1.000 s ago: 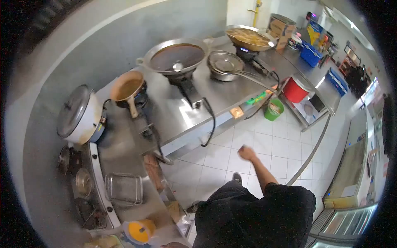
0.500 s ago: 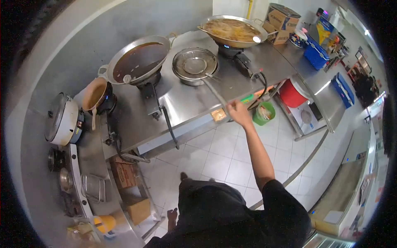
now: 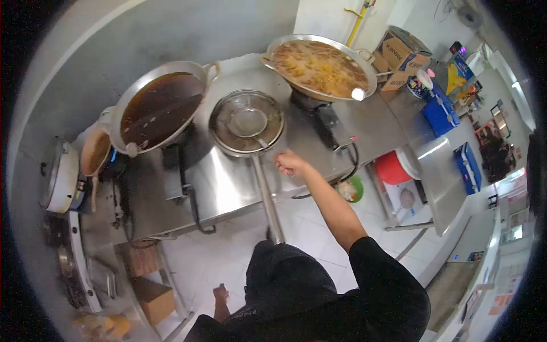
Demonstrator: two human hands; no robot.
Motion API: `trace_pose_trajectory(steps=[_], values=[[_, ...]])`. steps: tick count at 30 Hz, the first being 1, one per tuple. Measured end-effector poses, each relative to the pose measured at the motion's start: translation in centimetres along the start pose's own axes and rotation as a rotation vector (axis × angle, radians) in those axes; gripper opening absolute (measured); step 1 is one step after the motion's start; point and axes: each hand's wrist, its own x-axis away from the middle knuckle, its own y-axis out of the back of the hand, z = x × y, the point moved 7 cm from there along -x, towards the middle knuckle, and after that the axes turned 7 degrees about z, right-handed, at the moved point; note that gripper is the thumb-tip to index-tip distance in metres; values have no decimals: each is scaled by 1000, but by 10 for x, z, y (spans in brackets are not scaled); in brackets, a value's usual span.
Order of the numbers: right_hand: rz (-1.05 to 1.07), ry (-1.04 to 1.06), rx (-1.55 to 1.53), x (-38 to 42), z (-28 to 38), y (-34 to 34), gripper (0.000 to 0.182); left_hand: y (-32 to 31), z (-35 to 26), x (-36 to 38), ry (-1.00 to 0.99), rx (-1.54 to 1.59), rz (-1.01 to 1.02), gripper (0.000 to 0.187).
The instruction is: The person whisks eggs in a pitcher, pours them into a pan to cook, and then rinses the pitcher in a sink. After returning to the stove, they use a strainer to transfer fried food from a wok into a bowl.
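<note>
My right hand (image 3: 290,163) is closed, fingers curled, beside the long-handled strainer (image 3: 266,194). That strainer rests on a round metal pan on the steel counter, its handle reaching over the front edge toward my body. In its bowl lies a smaller wire strainer (image 3: 247,123), whose short handle points toward my curled fingers. Whether they touch that handle I cannot make out. Low at my side hangs my left hand (image 3: 220,292), small in view, fingers loosely curled around nothing visible.
A wok of dark liquid (image 3: 165,108) stands left on a burner, a wok of bubbling oil (image 3: 319,65) right. A brown pan (image 3: 96,151) and white cooker (image 3: 60,176) sit far left. Hoses hang off the counter (image 3: 222,194). A green bin (image 3: 352,188) stands below.
My right hand has left the long strainer's handle and moved up and left toward the bowl. The handle now points toward my body. The view has shifted closer to the counter.
</note>
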Motion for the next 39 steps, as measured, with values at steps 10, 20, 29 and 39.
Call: trace_pose_trajectory(steps=[10,20,29,39], values=[[-197,362,871,257,233,71,32,47,-255,21,-229,924,-192,33],[-1013,163,1859,237,382,321,27,-158,-142,21,-38,1491,35,21],[-423,281,1991,157,392,445,21,-287,-329,94,-91,535,23,21],[-131,-232,1169,106,383,472,25,-271,-377,70,158,1314,-53,25]])
